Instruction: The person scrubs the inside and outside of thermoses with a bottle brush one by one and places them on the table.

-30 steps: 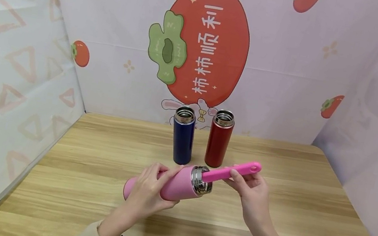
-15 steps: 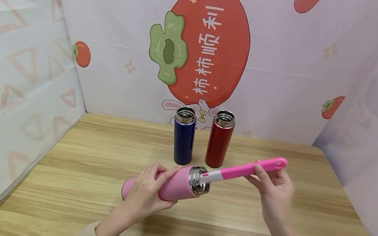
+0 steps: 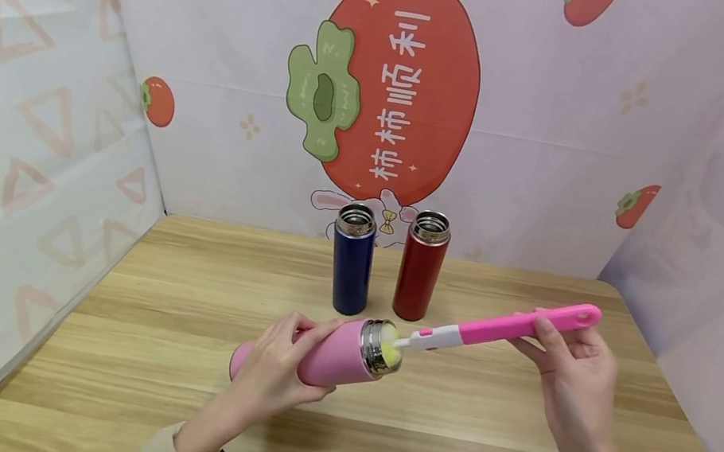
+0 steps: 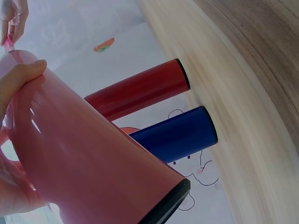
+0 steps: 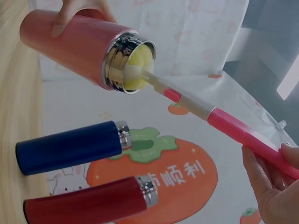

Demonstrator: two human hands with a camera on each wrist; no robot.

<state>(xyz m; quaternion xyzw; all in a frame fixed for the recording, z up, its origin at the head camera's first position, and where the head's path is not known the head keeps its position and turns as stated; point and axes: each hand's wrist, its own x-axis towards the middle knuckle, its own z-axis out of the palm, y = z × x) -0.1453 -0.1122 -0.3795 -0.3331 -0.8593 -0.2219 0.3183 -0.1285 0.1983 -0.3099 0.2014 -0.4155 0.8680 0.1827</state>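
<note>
A pink thermos bottle (image 3: 339, 355) with a steel rim lies tilted above the table, its mouth toward the right. My left hand (image 3: 283, 362) grips it around the body. In my right hand (image 3: 571, 376) is a bottle brush (image 3: 504, 328) with a pink and white handle, pinched between thumb and fingers near its end. The yellow and white sponge head (image 5: 140, 67) fills the bottle's mouth, as the right wrist view shows; its deeper part is hidden inside. The left wrist view shows the bottle's dark base (image 4: 166, 205).
Behind the hands stand a blue bottle (image 3: 350, 268) and a red bottle (image 3: 419, 276), both upright with uncovered mouths. They are on a wooden table (image 3: 191, 285). A printed cloth backdrop (image 3: 532, 167) rises at the table's back, with cloth at both sides.
My right hand has moved right, drawing the brush outward from the pink bottle. The white shaft and then the sponge head have come into view. My left hand and the bottle have shifted only slightly left.
</note>
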